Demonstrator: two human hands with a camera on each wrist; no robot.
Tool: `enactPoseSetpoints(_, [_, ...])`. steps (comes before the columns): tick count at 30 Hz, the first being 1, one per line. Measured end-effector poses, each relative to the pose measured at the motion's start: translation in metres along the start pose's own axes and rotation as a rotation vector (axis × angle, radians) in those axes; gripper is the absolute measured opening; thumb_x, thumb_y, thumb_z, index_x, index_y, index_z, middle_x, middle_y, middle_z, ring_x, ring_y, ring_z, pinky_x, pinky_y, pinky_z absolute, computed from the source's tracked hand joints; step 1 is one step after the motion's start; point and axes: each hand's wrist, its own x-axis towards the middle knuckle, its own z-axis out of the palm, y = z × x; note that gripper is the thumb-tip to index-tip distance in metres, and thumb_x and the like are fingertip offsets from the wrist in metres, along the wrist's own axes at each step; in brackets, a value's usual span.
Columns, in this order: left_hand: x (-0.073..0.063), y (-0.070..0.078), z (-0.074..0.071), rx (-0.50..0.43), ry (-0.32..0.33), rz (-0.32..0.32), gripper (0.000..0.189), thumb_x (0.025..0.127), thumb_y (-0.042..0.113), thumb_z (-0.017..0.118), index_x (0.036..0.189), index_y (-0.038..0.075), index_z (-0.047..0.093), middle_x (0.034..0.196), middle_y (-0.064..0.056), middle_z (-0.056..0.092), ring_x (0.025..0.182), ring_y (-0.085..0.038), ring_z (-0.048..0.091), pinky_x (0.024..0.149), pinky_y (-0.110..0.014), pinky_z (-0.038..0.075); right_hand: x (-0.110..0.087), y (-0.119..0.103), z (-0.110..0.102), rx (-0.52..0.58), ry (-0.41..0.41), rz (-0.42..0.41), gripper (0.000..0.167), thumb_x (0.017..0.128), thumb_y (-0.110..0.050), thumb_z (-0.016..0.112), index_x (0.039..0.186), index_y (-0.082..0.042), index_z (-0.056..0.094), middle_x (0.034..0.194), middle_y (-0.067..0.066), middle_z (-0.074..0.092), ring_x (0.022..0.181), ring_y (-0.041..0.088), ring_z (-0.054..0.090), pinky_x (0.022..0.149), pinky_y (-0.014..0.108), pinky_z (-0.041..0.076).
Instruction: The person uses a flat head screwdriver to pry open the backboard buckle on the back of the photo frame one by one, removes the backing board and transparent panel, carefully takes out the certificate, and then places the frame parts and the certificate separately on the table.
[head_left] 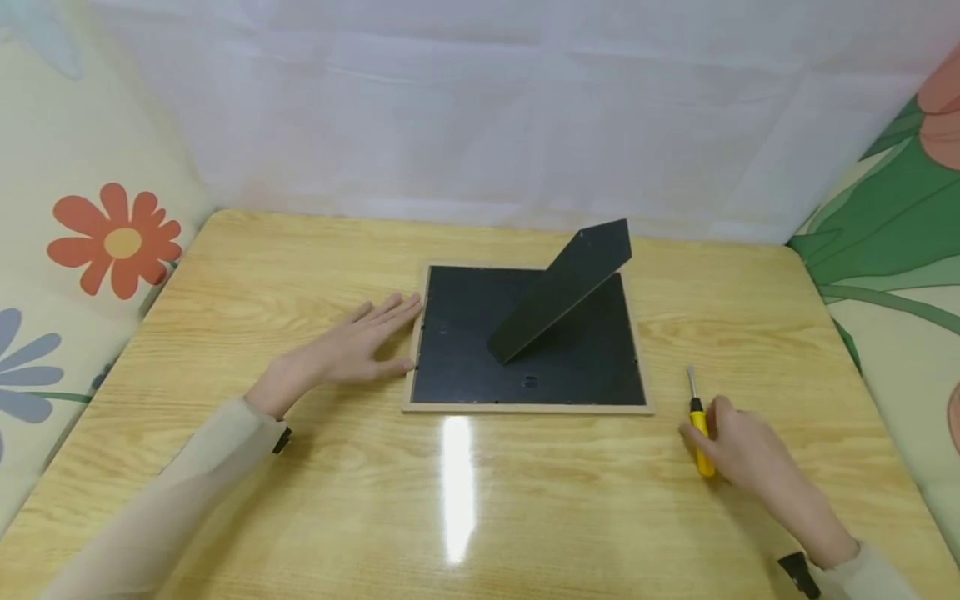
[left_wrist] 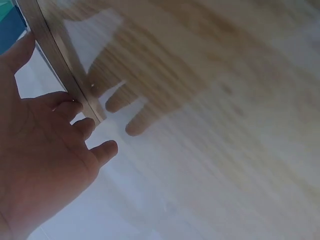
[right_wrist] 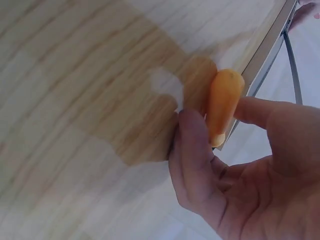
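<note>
A picture frame (head_left: 525,408) lies face down on the table, its black backing board (head_left: 465,333) showing. The black easel leg (head_left: 570,287) is swung up from the board and leans toward the back right. Fingers spread, my left hand (head_left: 348,346) reaches the frame's left edge; in the left wrist view its fingertips are at the wooden rim (left_wrist: 52,55). Right of the frame, a yellow-handled screwdriver (head_left: 702,442) points its metal shaft away from me. My right hand (head_left: 750,450) has thumb and curled fingers on either side of the orange-looking handle (right_wrist: 225,97) in the right wrist view.
The glossy wood-grain table (head_left: 360,517) carries a bright light reflection in front of the frame. A white cloth (head_left: 465,117) hangs behind its far edge. Flower-patterned panels (head_left: 67,350) stand along the left and right sides.
</note>
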Motion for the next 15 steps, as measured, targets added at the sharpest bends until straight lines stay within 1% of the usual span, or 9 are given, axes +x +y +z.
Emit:
enactPoseSetpoints(3, [0.002, 0.000, 0.000, -0.019, -0.017, -0.003, 0.089, 0.095, 0.052, 0.054, 0.156, 0.011, 0.004, 0.161, -0.010, 0.002, 0.146, -0.032, 0.000, 0.114, -0.058, 0.002, 0.000, 0.003, 0.000, -0.003, -0.004, -0.009, 0.030, 0.093, -0.023, 0.061, 0.085, 0.004, 0.050, 0.060, 0.004, 0.045, 0.048, 0.015, 0.043, 0.041, 0.028, 0.035])
enactPoseSetpoints(6, [0.003, -0.001, -0.001, -0.033, -0.030, 0.000, 0.092, 0.094, 0.052, 0.056, 0.156, 0.011, 0.003, 0.161, -0.010, 0.001, 0.146, -0.032, -0.001, 0.113, -0.059, 0.002, 0.001, 0.005, -0.001, 0.019, -0.035, 0.006, 0.026, 0.093, -0.018, 0.060, 0.088, 0.007, 0.051, 0.060, 0.004, 0.047, 0.047, 0.014, 0.044, 0.040, 0.026, 0.036])
enactPoseSetpoints(8, [0.004, -0.001, -0.001, -0.036, -0.034, 0.004, 0.093, 0.093, 0.052, 0.056, 0.156, 0.011, 0.002, 0.161, -0.010, 0.000, 0.146, -0.032, -0.001, 0.113, -0.059, 0.003, 0.003, 0.005, -0.003, 0.033, -0.059, 0.021, 0.026, 0.094, -0.016, 0.059, 0.090, 0.009, 0.052, 0.061, 0.005, 0.048, 0.047, 0.013, 0.045, 0.039, 0.025, 0.037])
enactPoseSetpoints(10, [0.004, -0.001, -0.002, -0.040, -0.036, 0.008, 0.093, 0.093, 0.051, 0.057, 0.156, 0.010, 0.002, 0.161, -0.010, 0.000, 0.146, -0.033, -0.001, 0.113, -0.059, 0.003, 0.005, 0.005, -0.004, 0.052, -0.064, 0.022, 0.027, 0.094, -0.016, 0.059, 0.092, 0.011, 0.053, 0.062, 0.005, 0.049, 0.048, 0.013, 0.046, 0.039, 0.024, 0.038])
enactPoseSetpoints(13, [0.004, -0.002, -0.001, -0.042, -0.037, 0.008, 0.093, 0.093, 0.052, 0.057, 0.156, 0.010, 0.002, 0.161, -0.010, 0.000, 0.146, -0.032, -0.001, 0.114, -0.058, 0.002, 0.009, 0.003, -0.007, 0.073, -0.005, -0.025, 0.026, 0.094, -0.014, 0.060, 0.093, 0.011, 0.055, 0.065, 0.004, 0.053, 0.050, 0.013, 0.048, 0.040, 0.024, 0.039])
enactPoseSetpoints(15, [0.004, -0.002, 0.000, -0.052, -0.037, 0.010, 0.093, 0.093, 0.053, 0.057, 0.156, 0.011, 0.003, 0.161, -0.010, -0.001, 0.146, -0.032, -0.001, 0.114, -0.058, 0.002, 0.014, -0.004, -0.012, 0.086, 0.056, -0.078, 0.024, 0.095, -0.014, 0.061, 0.095, 0.009, 0.056, 0.069, 0.005, 0.057, 0.054, 0.014, 0.051, 0.044, 0.025, 0.042])
